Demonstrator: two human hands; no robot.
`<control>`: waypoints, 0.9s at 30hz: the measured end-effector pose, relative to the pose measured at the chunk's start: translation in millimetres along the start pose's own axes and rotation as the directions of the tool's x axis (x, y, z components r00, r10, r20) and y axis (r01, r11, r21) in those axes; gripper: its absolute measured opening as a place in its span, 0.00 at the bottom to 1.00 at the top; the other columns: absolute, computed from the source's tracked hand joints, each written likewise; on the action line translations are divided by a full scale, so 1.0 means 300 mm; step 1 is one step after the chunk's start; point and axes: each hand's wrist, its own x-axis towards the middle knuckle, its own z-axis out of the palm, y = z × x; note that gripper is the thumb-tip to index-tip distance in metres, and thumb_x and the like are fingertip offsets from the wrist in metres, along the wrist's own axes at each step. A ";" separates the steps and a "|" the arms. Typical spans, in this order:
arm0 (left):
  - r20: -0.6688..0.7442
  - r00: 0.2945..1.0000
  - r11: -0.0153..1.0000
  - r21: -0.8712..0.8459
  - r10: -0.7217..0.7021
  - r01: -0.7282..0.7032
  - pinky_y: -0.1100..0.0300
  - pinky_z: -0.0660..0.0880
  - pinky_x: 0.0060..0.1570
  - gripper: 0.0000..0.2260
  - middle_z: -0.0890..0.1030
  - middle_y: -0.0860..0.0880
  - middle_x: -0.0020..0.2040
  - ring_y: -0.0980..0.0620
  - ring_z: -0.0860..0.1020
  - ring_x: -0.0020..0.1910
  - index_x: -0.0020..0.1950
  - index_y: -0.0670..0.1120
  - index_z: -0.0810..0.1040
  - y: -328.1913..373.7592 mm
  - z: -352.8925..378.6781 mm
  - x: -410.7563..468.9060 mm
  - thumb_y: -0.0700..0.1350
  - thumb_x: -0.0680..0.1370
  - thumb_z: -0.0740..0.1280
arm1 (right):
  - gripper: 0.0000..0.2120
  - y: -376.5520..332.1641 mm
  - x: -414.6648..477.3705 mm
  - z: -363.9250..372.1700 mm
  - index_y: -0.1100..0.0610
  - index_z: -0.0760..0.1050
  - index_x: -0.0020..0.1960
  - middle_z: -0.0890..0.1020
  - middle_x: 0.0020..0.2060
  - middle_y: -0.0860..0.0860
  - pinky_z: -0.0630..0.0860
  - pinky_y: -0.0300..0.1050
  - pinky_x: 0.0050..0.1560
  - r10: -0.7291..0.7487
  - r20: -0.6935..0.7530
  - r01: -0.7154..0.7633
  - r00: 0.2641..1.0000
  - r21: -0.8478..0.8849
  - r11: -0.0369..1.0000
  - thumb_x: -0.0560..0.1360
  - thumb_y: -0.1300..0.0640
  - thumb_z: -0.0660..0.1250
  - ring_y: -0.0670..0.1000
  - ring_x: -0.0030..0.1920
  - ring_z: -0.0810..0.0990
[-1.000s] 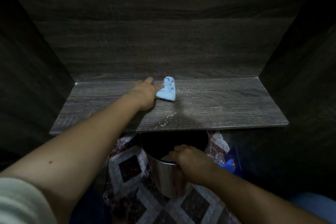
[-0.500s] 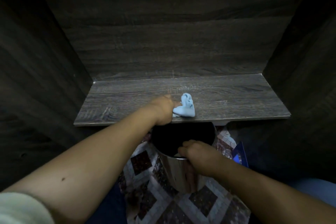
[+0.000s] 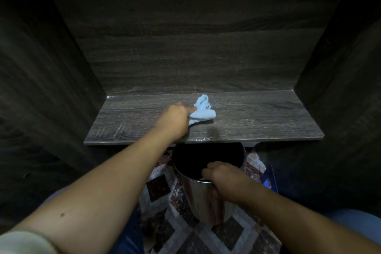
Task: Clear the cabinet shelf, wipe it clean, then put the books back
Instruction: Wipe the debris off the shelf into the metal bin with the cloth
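Using both hands. Gripping the rim of a shiny metal bin (image 3: 206,202) with the right hand (image 3: 223,179), fingers curled over the edge, and holding it just under the front of the shelf (image 3: 257,117), over a patterned floor (image 3: 165,192). Squeezing a bunched-up light blue cloth (image 3: 203,110) in the left hand (image 3: 175,121) and pressing it down on the middle of the shelf. Seeing some little white bits (image 3: 203,139) lying by the front edge, right above the bin. Looking further back at the dark wooden wall (image 3: 185,47) of the cabinet.
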 end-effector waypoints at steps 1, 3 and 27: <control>0.010 1.000 0.999 0.038 0.001 -0.001 0.52 0.71 0.60 0.21 0.74 0.40 0.60 0.39 0.74 0.60 0.72 0.55 0.71 -0.003 0.015 0.003 0.43 0.79 0.63 | 0.15 0.000 0.002 -0.002 0.57 0.72 0.60 0.75 0.55 0.56 0.70 0.48 0.51 0.000 -0.001 0.000 1.000 -0.002 1.000 0.73 0.60 0.64 0.58 0.56 0.73; 0.048 0.999 0.996 0.084 0.018 -0.022 0.53 0.71 0.58 0.21 0.75 0.42 0.58 0.40 0.75 0.58 0.71 0.57 0.71 -0.007 0.040 0.009 0.44 0.78 0.64 | 0.15 -0.003 0.004 -0.004 0.58 0.72 0.59 0.75 0.54 0.56 0.70 0.48 0.51 -0.004 -0.002 0.004 1.000 0.002 1.000 0.73 0.61 0.64 0.58 0.56 0.73; -0.175 0.984 0.962 -0.262 0.032 -0.078 0.55 0.73 0.51 0.16 0.77 0.41 0.49 0.43 0.77 0.49 0.62 0.55 0.80 0.111 -0.088 -0.102 0.42 0.78 0.63 | 0.13 -0.014 -0.055 0.027 0.58 0.74 0.60 0.76 0.53 0.58 0.71 0.49 0.53 -0.053 -0.048 0.054 0.997 0.014 0.998 0.76 0.61 0.62 0.60 0.55 0.75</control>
